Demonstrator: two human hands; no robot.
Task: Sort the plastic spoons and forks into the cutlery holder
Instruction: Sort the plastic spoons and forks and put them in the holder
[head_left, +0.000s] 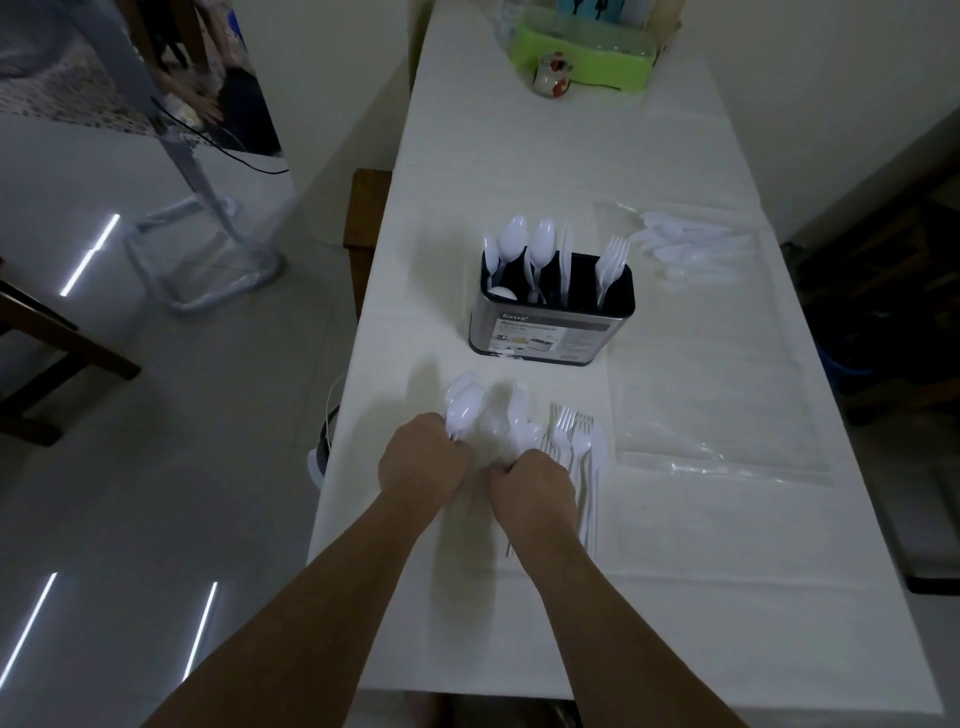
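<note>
A steel cutlery holder (550, 332) with a black inner stands mid-table; spoons (540, 239) stick up in its left slots and forks (613, 254) in its right slot. In front of it lies a loose pile of white plastic spoons (511, 423), with several forks (574, 434) beside it on the right. My left hand (423, 462) grips a bunch of spoons (464, 408) by their handles. My right hand (535, 488) is curled over the pile, its fingers closed on spoon handles hidden beneath it.
More white cutlery (691, 252) lies in a clear bag behind and right of the holder. An empty clear bag (727, 436) lies flat on the right. A green tray (582, 52) and a small jar (553, 78) stand at the far end. The table's left edge is close.
</note>
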